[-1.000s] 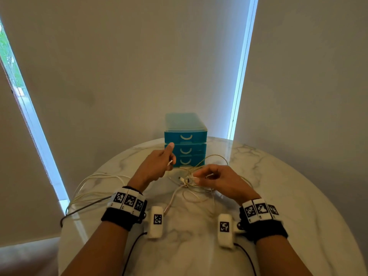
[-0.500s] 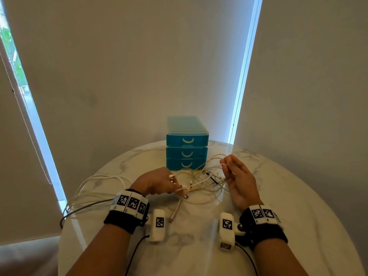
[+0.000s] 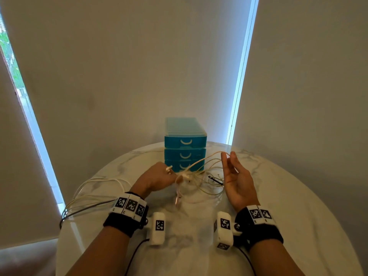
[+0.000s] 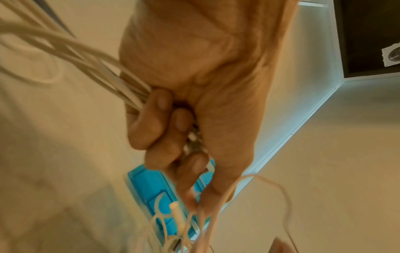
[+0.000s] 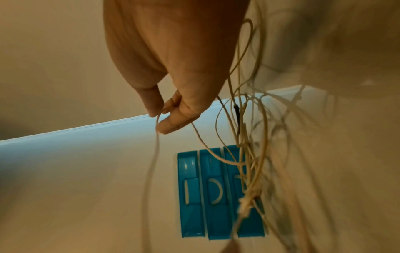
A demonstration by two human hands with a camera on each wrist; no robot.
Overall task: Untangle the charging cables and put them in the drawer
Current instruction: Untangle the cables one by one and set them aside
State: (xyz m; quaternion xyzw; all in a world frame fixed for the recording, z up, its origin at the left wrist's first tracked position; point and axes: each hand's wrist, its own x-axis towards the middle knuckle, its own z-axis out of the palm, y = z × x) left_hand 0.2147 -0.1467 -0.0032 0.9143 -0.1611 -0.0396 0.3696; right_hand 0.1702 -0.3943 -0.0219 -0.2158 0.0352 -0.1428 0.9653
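A tangle of thin white charging cables (image 3: 201,176) lies on the round marble table (image 3: 298,206) between my hands. My left hand (image 3: 159,177) is curled round a bundle of the cables (image 4: 121,82), with a white plug (image 3: 169,168) sticking up from the fist. My right hand (image 3: 235,176) is raised to the right, palm inward, and pinches one cable loop (image 5: 158,123) at its fingertips (image 3: 226,156). A blue three-drawer unit (image 3: 185,144) stands behind the tangle, all drawers shut. A dark plug (image 3: 215,180) lies in the tangle.
More white and grey cable loops (image 3: 89,196) trail off the table's left edge. Roller blinds (image 3: 129,66) hang behind the table. Wrist-camera cords (image 3: 135,253) run back along my forearms.
My right hand moved right and up from the knot, drawing one cable loop out of the tangle. My left hand dropped from the drawer unit and now grips the cables low.
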